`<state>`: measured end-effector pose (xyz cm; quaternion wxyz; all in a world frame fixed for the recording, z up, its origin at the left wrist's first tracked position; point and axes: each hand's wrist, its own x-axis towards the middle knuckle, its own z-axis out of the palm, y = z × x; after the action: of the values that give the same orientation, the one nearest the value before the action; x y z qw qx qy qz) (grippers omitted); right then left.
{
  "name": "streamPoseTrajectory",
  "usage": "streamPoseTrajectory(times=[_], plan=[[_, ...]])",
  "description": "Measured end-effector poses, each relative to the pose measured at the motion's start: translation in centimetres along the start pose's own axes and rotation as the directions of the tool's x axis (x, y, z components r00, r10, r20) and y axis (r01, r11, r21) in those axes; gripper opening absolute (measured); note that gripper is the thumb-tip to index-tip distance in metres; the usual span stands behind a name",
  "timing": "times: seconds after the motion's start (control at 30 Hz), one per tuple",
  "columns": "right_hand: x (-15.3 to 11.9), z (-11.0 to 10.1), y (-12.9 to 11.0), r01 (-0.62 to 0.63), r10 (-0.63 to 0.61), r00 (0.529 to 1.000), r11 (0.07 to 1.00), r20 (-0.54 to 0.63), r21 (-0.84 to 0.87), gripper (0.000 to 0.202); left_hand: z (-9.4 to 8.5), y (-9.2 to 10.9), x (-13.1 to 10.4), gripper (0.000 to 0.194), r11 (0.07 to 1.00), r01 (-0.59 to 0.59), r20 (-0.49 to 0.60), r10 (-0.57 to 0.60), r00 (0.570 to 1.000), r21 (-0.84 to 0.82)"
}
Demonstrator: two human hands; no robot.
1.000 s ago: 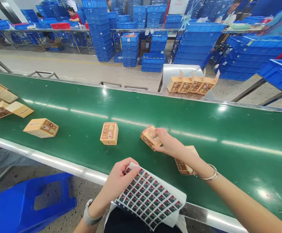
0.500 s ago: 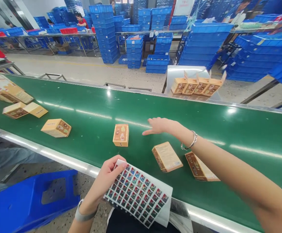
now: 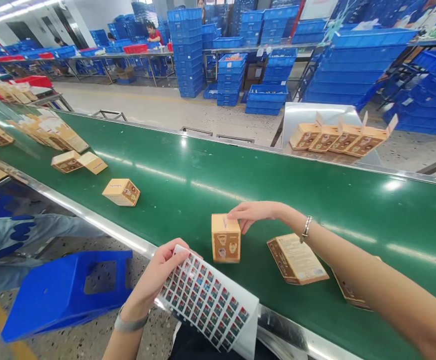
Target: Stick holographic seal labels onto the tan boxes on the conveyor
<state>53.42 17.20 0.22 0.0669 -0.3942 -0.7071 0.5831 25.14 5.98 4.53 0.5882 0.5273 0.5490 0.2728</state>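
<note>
Nearest, the left hand [image 3: 159, 270] is pinching a sheet [image 3: 208, 297], likely keeping its printed face visible. At twelve o'clock, the right hand [image 3: 251, 212] is touching a box [image 3: 226, 246], perhaps steadying it; whether pinching, I cannot tell. At eleven, a second box [image 3: 120, 192] is resting on the belt [image 3: 172, 215].

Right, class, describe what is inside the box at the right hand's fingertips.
The box looks closed, so any contents are covered; only its outside shows, with the right hand at its top edge.
</note>
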Motion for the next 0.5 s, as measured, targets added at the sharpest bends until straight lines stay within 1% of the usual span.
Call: streamPoseTrajectory(times=[0.03, 0.07, 0.13, 0.17, 0.23, 0.27, 0.3, 0.33, 0.37, 0.43, 0.47, 0.5], plan=[[-0.3, -0.2, 0.0, -0.048, 0.046, 0.998, 0.998, -0.049, -0.035, 0.053, 0.1, 0.1, 0.2, 0.04, 1.0, 0.002, 0.032, -0.003, 0.999, 0.02], [-0.5, -0.2, 0.1, -0.098, 0.084, 0.986, 0.991, -0.144, -0.096, 0.049, 0.3, 0.2, 0.5, 0.038, 0.999, -0.003, 0.066, 0.001, 0.998, 0.041], [-1.5, 0.4, 0.2, -0.195, 0.121, 0.932, 0.962, -0.342, -0.193, 0.048, 0.8, 0.2, 1.1, 0.034, 0.997, -0.029, 0.144, 0.019, 0.989, 0.07], [-2.4, 1.1, 0.3, -0.217, 0.118, 0.904, 0.955, -0.411, -0.202, 0.051, 1.1, 0.1, 1.4, 0.032, 0.996, -0.042, 0.188, 0.028, 0.982, 0.073], [-4.9, 3.3, 0.7, -0.198, 0.081, 0.868, 0.961, -0.49, -0.192, 0.059, 1.7, -0.4, 1.9, 0.03, 0.997, -0.035, 0.29, 0.013, 0.957, 0.07], [-6.3, 4.6, 1.0, -0.162, 0.042, 0.866, 0.966, -0.499, -0.201, 0.063, 2.0, -0.7, 2.1, 0.03, 0.998, -0.016, 0.335, -0.007, 0.942, 0.066], [-7.7, 6.1, 1.3, -0.117, -0.001, 0.881, 0.968, -0.474, -0.22, 0.069, 2.2, -1.0, 2.3, 0.031, 0.998, 0.0, 0.373, -0.024, 0.927, 0.064], [-8.9, 7.5, 1.5, -0.052, -0.076, 0.897, 0.96, -0.435, -0.275, 0.079, 2.4, -1.2, 2.4, 0.032, 0.998, 0.009, 0.4, -0.034, 0.916, 0.064], [-9.8, 8.8, 1.7, 0.02, -0.168, 0.908, 0.933, -0.384, -0.36, 0.09, 2.4, -1.4, 2.6, 0.033, 0.998, 0.011, 0.409, -0.037, 0.912, 0.065], [-10.5, 10.6, 1.7, 0.125, -0.319, 0.903, 0.836, -0.288, -0.534, 0.098, 2.0, -1.3, 2.9, 0.036, 0.998, -0.009, 0.367, -0.016, 0.93, 0.067], [-10.4, 10.9, 1.5, 0.159, -0.363, 0.901, 0.787, -0.239, -0.596, 0.097, 1.7, -1.1, 3.0, 0.038, 0.998, -0.023, 0.322, 0.0, 0.947, 0.065], [-10.1, 10.9, 1.1, 0.16, -0.367, 0.906, 0.76, -0.213, -0.63, 0.091, 1.2, -0.8, 3.1, 0.039, 0.998, -0.035, 0.27, 0.018, 0.963, 0.06]])
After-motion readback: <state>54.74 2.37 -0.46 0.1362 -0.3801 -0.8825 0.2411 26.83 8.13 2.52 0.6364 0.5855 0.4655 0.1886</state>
